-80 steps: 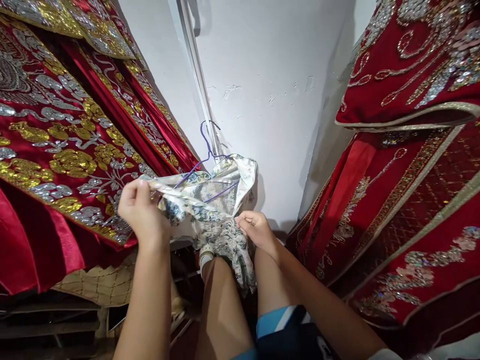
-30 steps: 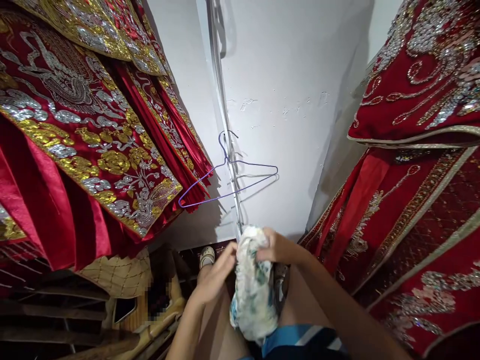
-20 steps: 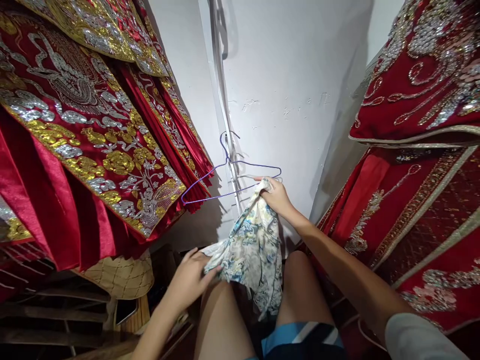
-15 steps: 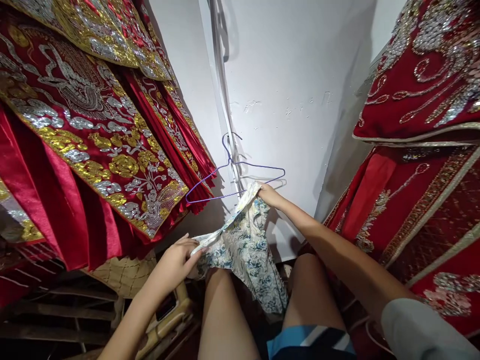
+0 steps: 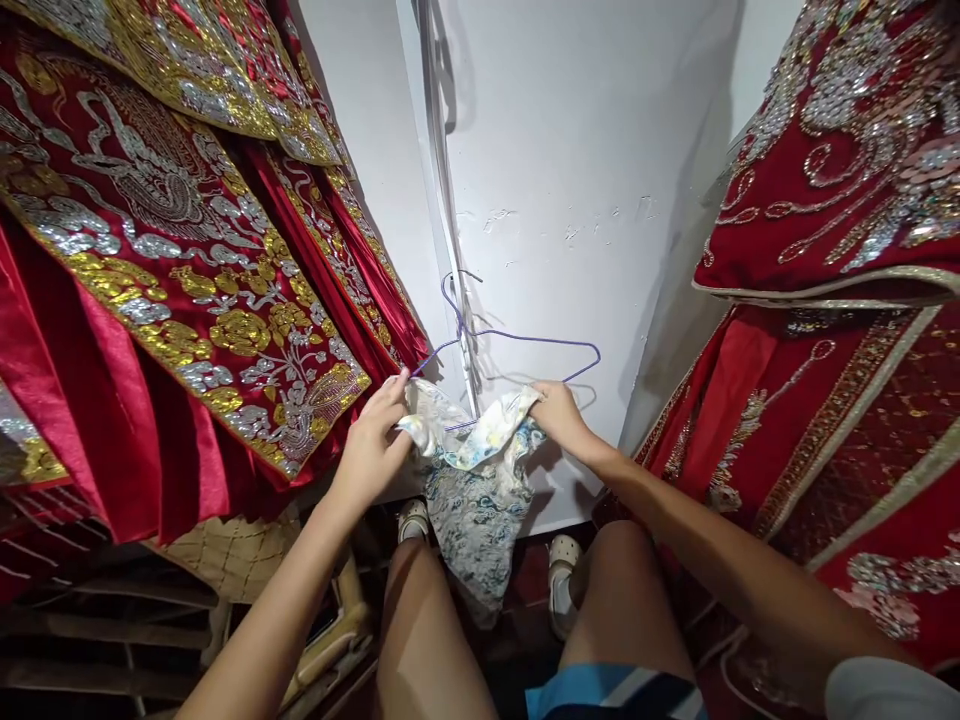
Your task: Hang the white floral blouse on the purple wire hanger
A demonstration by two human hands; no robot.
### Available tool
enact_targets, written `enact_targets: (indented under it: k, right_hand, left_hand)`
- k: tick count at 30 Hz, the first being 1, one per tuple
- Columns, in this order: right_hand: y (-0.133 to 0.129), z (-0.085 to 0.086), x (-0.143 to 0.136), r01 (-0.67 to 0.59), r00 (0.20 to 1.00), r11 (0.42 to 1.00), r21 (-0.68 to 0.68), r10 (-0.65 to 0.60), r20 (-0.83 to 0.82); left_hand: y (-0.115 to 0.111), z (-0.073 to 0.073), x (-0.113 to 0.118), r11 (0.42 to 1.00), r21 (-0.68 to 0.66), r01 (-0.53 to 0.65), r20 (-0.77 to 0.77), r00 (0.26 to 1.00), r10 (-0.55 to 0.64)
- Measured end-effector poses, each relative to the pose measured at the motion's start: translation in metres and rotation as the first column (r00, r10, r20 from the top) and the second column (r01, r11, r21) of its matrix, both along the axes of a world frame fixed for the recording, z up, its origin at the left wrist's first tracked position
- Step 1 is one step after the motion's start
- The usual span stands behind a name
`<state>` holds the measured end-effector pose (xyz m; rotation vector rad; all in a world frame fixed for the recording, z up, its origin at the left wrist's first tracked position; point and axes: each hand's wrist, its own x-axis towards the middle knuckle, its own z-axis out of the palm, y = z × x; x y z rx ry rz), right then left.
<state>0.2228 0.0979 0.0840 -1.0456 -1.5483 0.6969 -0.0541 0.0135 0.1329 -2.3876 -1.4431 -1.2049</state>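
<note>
The person's left hand [image 5: 371,435] and right hand [image 5: 561,418] each pinch an upper edge of the floral garment [image 5: 476,515], its neckline already spread between them, its body hanging below the grip, the purple hanger's [image 5: 536,339] right end outside the cloth.

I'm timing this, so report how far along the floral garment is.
Done: the purple hanger hangs up. In hand: left hand and right hand grip the floral garment near its neckline; the hanger's left end seems inside. Left, apparently: its exposed right end.
</note>
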Motion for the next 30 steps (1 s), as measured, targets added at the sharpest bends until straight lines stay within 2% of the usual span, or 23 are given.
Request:
enact_targets:
  k: [3, 7, 9, 12, 14, 16, 18, 20, 22, 27, 30]
  right_hand:
    - [-0.014, -0.006, -0.011, -0.115, 0.99, 0.993, -0.004, 0.114, -0.086]
    - [-0.02, -0.002, -0.009, -0.157, 0.983, 0.988, 0.015, 0.158, -0.094]
    - [-0.019, 0.001, -0.006, -0.169, 0.981, 0.985, 0.019, 0.17, -0.093]
    - [-0.02, 0.001, -0.004, -0.164, 0.983, 0.986, 0.033, 0.166, -0.078]
    - [-0.023, 0.0, -0.001, -0.14, 0.986, 0.987, 0.077, 0.146, -0.079]
    - [-0.026, -0.002, 0.005, -0.083, 0.988, 0.986, 0.148, 0.101, -0.118]
    - [-0.024, 0.0, 0.017, 0.032, 0.981, 0.98, 0.198, 0.007, -0.194]
    - [-0.016, 0.005, 0.034, 0.156, 0.963, 0.972, 0.178, -0.11, -0.245]
    - [-0.004, 0.015, 0.051, 0.193, 0.963, 0.974, 0.118, -0.165, -0.213]
    - [0.011, 0.045, 0.084, -0.018, 0.999, 1.0, -0.002, 0.018, 0.028]
    - [0.002, 0.064, 0.095, -0.128, 0.987, 0.989, -0.074, 0.134, 0.09]
  left_hand:
    - [0.013, 0.014, 0.021, 0.997, 0.069, -0.035, 0.069, 0.997, 0.03]
    - [0.045, 0.018, 0.021, 0.975, 0.147, -0.167, 0.18, 0.974, 0.139]
    - [0.059, 0.013, 0.014, 0.98, 0.062, -0.19, 0.207, 0.963, 0.174]
    - [0.066, 0.003, 0.007, 0.982, -0.115, -0.15, 0.219, 0.96, 0.173]
    - [0.062, -0.003, 0.006, 0.981, -0.096, -0.172, 0.196, 0.963, 0.188]
    - [0.056, -0.007, 0.005, 0.962, 0.001, -0.272, 0.151, 0.951, 0.269]
    - [0.051, -0.006, 0.003, 0.922, 0.094, -0.376, 0.108, 0.924, 0.366]
    - [0.048, -0.003, 0.0, 0.895, 0.152, -0.42, 0.09, 0.907, 0.411]
    - [0.047, 0.001, -0.003, 0.893, 0.168, -0.418, 0.09, 0.909, 0.408]
    - [0.043, 0.008, -0.011, 0.913, 0.122, -0.389, 0.079, 0.921, 0.381]
    - [0.039, 0.007, -0.023, 0.926, 0.061, -0.372, 0.203, 0.913, 0.353]
